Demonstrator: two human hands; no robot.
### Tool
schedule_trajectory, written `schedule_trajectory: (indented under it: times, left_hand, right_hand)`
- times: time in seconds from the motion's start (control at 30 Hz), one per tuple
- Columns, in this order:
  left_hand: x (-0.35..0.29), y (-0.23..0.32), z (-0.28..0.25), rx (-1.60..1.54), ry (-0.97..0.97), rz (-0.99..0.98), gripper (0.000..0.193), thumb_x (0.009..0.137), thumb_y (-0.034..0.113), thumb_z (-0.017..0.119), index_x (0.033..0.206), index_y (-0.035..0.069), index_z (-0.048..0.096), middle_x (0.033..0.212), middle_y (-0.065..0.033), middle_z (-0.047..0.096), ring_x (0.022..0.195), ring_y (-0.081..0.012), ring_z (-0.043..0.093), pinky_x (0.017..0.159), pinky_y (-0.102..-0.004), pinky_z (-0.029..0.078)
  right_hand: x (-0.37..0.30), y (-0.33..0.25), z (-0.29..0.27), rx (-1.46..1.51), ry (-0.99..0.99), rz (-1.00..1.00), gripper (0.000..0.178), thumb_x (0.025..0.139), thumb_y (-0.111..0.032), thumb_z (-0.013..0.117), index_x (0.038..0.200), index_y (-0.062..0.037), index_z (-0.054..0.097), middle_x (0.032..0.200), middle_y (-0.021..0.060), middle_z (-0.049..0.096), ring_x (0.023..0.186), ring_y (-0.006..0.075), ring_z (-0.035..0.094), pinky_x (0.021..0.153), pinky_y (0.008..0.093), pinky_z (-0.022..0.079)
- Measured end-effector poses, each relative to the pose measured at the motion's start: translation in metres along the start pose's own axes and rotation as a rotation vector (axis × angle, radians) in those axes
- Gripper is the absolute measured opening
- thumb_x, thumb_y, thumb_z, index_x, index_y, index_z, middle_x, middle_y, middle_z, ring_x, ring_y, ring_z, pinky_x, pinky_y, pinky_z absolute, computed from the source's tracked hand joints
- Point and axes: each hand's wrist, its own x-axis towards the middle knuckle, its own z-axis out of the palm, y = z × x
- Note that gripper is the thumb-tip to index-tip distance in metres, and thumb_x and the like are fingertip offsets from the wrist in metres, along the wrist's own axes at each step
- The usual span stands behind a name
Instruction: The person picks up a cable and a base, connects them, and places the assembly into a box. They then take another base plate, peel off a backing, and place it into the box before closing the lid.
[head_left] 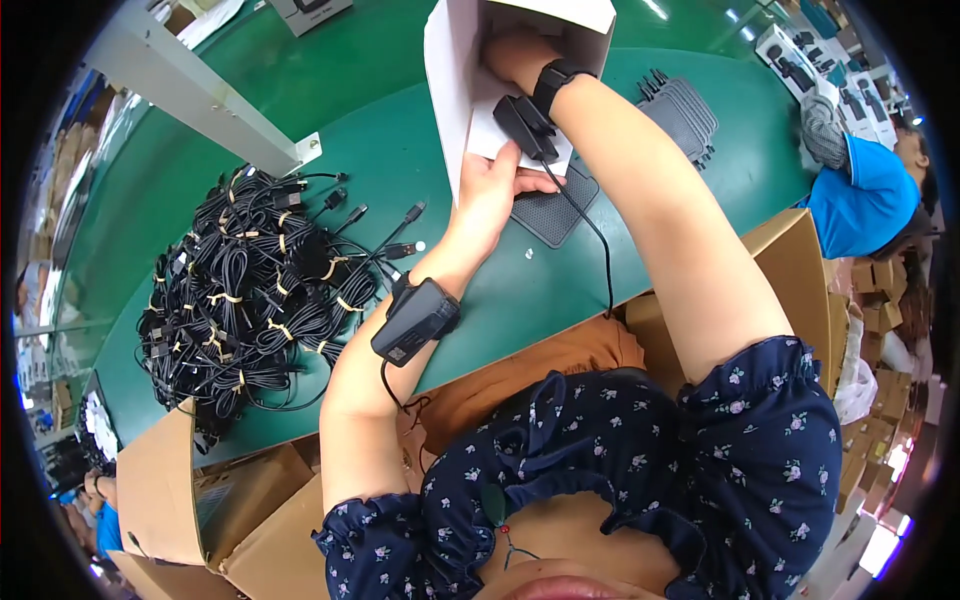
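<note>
A white cardboard box (452,70) is held up over the green table (400,160). My left hand (492,192) grips the box's lower edge from below. My right hand (515,55) reaches inside the open box, so its fingers are hidden. Both wrists carry black strapped devices, and a thin black wire runs down from the right one. Under the box lies a flat black textured pad (555,208).
A big heap of bundled black cables (245,290) with yellow ties lies at the left. A stack of black pads (685,115) sits at the right. Open brown cartons (200,500) stand at the near edge. Another person in blue (865,195) sits at the right.
</note>
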Motion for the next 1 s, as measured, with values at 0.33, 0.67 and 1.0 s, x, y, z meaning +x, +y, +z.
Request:
schedule_trajectory:
  times: [0.33, 0.67, 1.0]
  left_hand:
    - [0.006, 0.006, -0.004, 0.033, -0.057, 0.018, 0.03, 0.092, 0.007, 0.034, 0.117, -0.009, 0.037, 0.085, -0.0203, 0.058, 0.066, -0.0261, 0.065, 0.058, -0.0301, 0.055]
    - [-0.005, 0.031, -0.024, -0.013, 0.006, 0.172, 0.027, 0.095, 0.012, 0.036, 0.113, -0.006, 0.044, 0.091, -0.0204, 0.06, 0.069, -0.0273, 0.065, 0.061, -0.0315, 0.055]
    - [-0.006, 0.031, -0.005, 0.205, -0.01, 0.35, 0.049, 0.097, 0.03, 0.037, 0.133, -0.002, 0.027, 0.103, -0.0161, 0.059, 0.094, -0.0223, 0.059, 0.078, -0.0322, 0.049]
  right_hand:
    - [0.007, 0.015, -0.015, 0.152, 0.038, -0.028, 0.032, 0.088, -0.018, 0.041, 0.108, -0.0025, 0.061, 0.112, 0.019, 0.059, 0.101, 0.0327, 0.059, 0.088, 0.0394, 0.045]
    - [-0.094, -0.016, -0.096, 0.121, -0.178, -0.539, 0.033, 0.089, -0.024, 0.045, 0.115, -0.0046, 0.054, 0.095, 0.0192, 0.061, 0.087, 0.0349, 0.061, 0.074, 0.0419, 0.05]
    - [-0.105, 0.035, -0.096, -0.074, 0.257, -0.513, 0.03, 0.074, -0.018, 0.06, 0.102, -0.0093, 0.057, 0.079, 0.0093, 0.062, 0.074, 0.0261, 0.064, 0.063, 0.0361, 0.051]
